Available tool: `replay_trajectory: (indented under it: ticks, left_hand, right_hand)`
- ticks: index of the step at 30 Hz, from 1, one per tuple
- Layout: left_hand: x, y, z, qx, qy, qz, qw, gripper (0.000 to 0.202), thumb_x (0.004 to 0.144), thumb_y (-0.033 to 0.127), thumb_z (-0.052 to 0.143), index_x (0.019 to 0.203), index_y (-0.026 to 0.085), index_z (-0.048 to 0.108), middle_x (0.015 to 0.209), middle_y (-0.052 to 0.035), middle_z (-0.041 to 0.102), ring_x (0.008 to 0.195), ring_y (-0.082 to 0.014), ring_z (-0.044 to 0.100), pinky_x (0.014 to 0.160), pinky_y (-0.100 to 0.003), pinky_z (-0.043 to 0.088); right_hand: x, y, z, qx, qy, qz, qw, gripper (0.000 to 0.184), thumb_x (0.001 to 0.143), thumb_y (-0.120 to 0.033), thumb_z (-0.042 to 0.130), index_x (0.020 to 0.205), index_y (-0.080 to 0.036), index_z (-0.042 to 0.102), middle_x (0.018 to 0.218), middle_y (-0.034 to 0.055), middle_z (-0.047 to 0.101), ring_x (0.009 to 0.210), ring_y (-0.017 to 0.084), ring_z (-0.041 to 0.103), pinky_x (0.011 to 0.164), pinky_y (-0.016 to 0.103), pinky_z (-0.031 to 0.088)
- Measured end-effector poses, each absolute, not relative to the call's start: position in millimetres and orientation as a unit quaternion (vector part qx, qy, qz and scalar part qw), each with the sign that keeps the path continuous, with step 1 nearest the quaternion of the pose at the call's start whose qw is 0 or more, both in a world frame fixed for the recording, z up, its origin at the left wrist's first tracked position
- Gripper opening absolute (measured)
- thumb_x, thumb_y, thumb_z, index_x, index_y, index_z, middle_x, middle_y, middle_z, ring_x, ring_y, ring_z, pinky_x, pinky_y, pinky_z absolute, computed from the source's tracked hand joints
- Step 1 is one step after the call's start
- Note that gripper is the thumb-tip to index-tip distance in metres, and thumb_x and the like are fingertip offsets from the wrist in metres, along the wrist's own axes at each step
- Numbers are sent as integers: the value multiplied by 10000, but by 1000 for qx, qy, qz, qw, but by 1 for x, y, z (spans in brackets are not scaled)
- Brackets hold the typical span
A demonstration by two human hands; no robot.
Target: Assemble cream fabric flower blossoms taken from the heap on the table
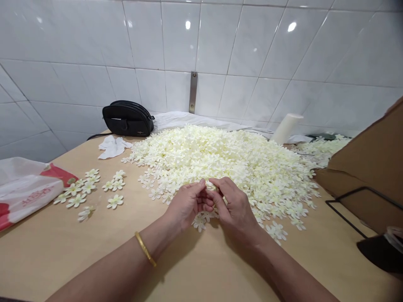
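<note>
In the head view, my left hand (188, 203) and my right hand (234, 206) meet over the near edge of a large pile of pale cream artificial flowers (217, 155). Fingers and thumbs of both hands are pinched together around a small artificial flower (210, 185), mostly hidden by the fingertips. A gold bangle (145, 249) circles my left wrist. Loose flower heads (115, 201) lie apart on the left of the table, and a few more spill out just below my hands.
A red-and-white plastic bag (34, 191) lies at the left. Behind stand a black pouch (128, 118), a crumpled tissue (113, 147) and a leaning white roll (286, 129) near the tiled wall. At right are a cardboard box (365, 167) and a black wire frame (349, 220).
</note>
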State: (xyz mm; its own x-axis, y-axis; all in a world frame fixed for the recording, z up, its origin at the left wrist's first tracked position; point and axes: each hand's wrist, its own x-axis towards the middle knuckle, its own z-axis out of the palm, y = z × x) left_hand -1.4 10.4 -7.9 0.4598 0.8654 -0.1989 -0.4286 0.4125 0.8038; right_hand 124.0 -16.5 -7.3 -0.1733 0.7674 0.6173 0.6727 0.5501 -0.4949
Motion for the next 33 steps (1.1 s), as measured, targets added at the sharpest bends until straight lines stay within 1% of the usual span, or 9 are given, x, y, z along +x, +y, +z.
replay_trajectory:
  ticks: [4,7,12,14,16,18,26,30,33]
  left_hand:
    - [-1,8,-5,381,331,415,757,221,707,336,560,676,120,523,563,-26,553,461,-83,497,482,-215,408]
    - [-1,7,-4,402,349,405,744,214,687,323,580,654,122,515,564,-22,552,456,-79,494,477,-213,395]
    - [-2,6,-3,421,347,403,735,190,673,302,594,677,125,524,585,-19,562,475,-80,499,496,-218,387]
    - [-3,7,-3,424,341,406,734,196,672,309,595,682,126,524,593,-20,565,479,-82,500,496,-218,381]
    - [-3,7,-5,426,328,411,737,199,676,314,593,688,127,526,599,-21,565,488,-83,504,502,-219,380]
    - [-4,8,-7,428,313,413,740,199,683,316,588,690,127,527,611,-24,567,498,-84,508,510,-220,383]
    - [-2,8,-10,438,299,403,746,245,680,362,589,705,123,546,630,-31,574,507,-82,511,519,-222,394]
    - [-1,10,-11,405,304,415,756,272,674,386,588,716,121,541,598,-22,560,480,-77,498,492,-217,390]
    - [-1,9,-11,402,306,417,755,241,642,328,633,711,119,535,583,-17,558,474,-70,487,481,-203,377]
  right_hand:
    - [126,-17,-8,-491,-765,20,416,154,833,-171,360,791,-155,508,699,22,461,625,116,438,563,228,363]
    - [128,-18,-10,-512,-761,-10,399,225,840,-206,356,627,-172,420,596,-13,399,531,95,379,494,220,300]
    - [131,-17,-12,-542,-734,-7,409,308,841,-242,374,540,-178,369,497,-43,322,452,79,315,458,222,259]
    - [131,-16,-12,-534,-729,26,428,255,843,-227,373,611,-170,460,545,-24,401,506,91,382,497,219,306]
    - [130,-15,-12,-512,-731,58,447,177,842,-203,370,812,-166,540,662,7,482,607,111,453,563,225,358]
    - [130,-14,-11,-489,-740,80,455,204,840,-190,366,961,-176,530,753,27,511,685,125,484,614,236,383]
    - [135,-16,-8,-546,-728,53,412,247,839,-252,369,612,-180,435,514,-32,415,466,89,376,473,220,299]
    - [132,-16,-10,-520,-748,74,406,149,813,-228,407,866,-170,533,719,25,566,641,130,502,588,239,381]
    - [130,-16,-11,-509,-756,75,405,285,767,-181,443,1047,-163,494,849,58,587,749,166,528,652,276,407]
